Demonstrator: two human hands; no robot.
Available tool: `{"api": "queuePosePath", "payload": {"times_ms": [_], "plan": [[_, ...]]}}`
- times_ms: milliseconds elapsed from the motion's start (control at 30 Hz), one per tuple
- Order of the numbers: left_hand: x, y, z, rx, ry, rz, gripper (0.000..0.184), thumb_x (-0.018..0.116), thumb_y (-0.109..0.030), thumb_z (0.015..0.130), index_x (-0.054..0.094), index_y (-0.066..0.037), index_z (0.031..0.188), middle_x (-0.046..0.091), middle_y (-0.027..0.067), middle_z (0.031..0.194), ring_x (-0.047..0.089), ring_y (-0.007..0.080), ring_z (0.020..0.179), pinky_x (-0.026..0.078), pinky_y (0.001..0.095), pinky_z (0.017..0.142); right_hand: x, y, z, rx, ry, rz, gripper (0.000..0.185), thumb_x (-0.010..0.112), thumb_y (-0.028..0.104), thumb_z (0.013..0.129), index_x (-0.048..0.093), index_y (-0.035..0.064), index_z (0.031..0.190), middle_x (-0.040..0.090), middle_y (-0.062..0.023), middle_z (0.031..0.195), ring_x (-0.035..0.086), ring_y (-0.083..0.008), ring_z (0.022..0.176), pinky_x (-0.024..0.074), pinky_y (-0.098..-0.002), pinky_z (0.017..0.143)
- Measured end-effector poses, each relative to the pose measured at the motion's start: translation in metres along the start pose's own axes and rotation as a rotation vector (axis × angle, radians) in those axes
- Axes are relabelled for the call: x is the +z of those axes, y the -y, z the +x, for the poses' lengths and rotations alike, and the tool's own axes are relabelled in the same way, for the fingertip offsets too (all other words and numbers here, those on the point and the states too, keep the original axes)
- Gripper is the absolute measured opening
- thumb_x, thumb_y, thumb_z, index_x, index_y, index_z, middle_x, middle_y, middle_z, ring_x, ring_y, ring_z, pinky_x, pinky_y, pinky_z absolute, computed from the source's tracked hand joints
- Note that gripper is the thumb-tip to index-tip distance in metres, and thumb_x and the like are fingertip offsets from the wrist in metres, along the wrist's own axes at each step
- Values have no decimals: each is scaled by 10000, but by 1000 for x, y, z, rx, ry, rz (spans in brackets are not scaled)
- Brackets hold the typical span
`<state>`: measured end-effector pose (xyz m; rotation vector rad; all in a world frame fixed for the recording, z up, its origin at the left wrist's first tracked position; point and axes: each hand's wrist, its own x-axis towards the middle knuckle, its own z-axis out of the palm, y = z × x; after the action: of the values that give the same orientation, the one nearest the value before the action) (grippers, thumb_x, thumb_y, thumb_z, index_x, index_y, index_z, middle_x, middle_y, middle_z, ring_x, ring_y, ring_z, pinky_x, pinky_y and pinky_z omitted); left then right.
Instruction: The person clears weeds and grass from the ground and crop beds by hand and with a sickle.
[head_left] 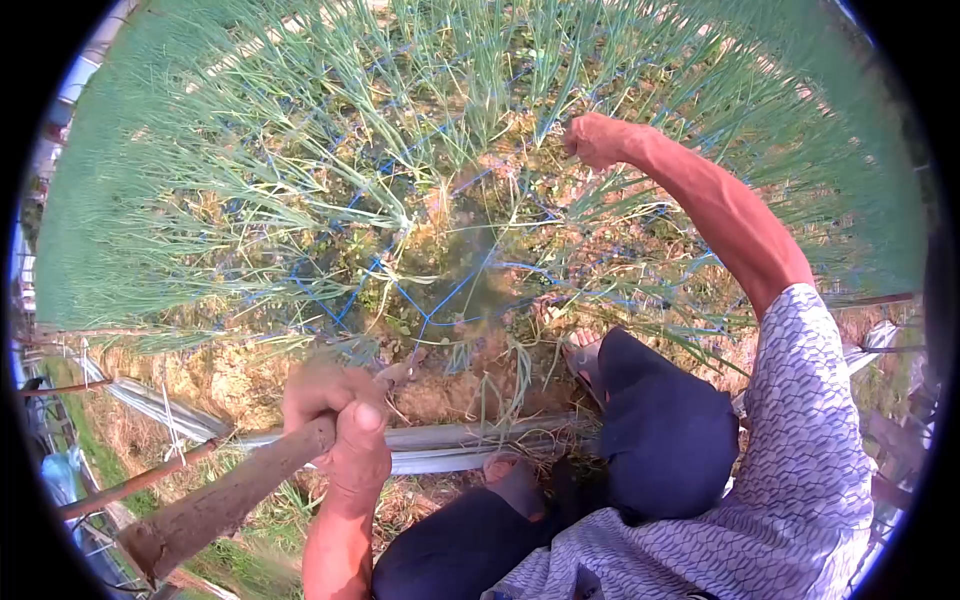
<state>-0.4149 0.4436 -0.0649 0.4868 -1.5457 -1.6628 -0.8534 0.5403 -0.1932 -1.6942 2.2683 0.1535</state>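
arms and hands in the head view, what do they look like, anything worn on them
Left hand and right hand wear no gloves, and no watch shows at either wrist. The right arm has a loose, pale sleeve with a dark, scale-like line pattern. The left forearm is bare; its sleeve isn't visible.
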Motion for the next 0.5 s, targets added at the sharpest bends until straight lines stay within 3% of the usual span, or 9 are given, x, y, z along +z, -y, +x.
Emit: {"api": "queuePosePath", "payload": {"times_ms": [67,100,167,233,267,333,400,433,500], "plan": [[5,1,3,-8,-7,3,331,720,-225,832,408,-115,811,398,-32,645,362,63,520,302,244,510,-1,9,8,269,432,258,160,515,-8,744,653,19,821,678,-126,728,660,-225,611,533,-376,562],[6,2,3,-8,-26,1,347,723,-250,837,403,-119,813,379,-40,633,347,63,509,291,244,507,11,-1,16,266,433,264,160,515,-8,744,653,19,821,678,-126,728,660,-225,611,533,-376,562],[5,3,1,5,-41,36,350,732,-251,833,408,-120,815,386,-44,629,349,61,502,287,240,500,46,-16,38,252,629,466,483,426,-30,766,556,51,1223,681,-120,689,654,-169,511,545,-288,476],[5,0,1,2,-35,51,348,744,-241,830,417,-122,815,397,-48,620,350,57,486,285,231,482,70,-14,60,137,640,368,487,430,-29,763,556,51,1226,681,-125,690,657,-181,514,547,-284,475],[7,-3,2,-13,-12,37,343,747,-229,829,421,-122,813,400,-48,616,350,54,479,285,226,472,82,-16,72,32,642,264,491,434,-29,761,555,52,1229,680,-129,691,660,-192,516,549,-280,474],[12,-1,1,-7,-93,49,342,748,-220,829,425,-115,799,404,-39,604,379,61,471,311,223,435,112,-23,96,41,630,300,359,520,-7,745,609,34,1090,667,-135,689,668,-226,564,550,-322,503],[3,-2,-3,-9,-98,69,354,749,-220,827,415,-109,786,404,-31,600,390,78,465,341,229,430,128,-21,110,-616,7,-329,172,608,75,726,618,31,892,642,-127,680,666,-250,636,540,-374,541],[6,-1,-2,-13,-100,73,354,749,-220,827,415,-109,786,404,-31,600,390,78,465,341,229,430,133,-20,124,-669,-5,-206,166,641,197,715,588,47,759,624,-114,688,655,-271,698,527,-415,584],[11,-1,-1,8,-138,128,347,731,-204,842,402,-111,781,370,-32,557,404,93,455,372,230,434,130,-10,139,-547,68,-204,157,631,201,726,582,52,744,628,-123,701,657,-278,708,529,-414,601]]}}
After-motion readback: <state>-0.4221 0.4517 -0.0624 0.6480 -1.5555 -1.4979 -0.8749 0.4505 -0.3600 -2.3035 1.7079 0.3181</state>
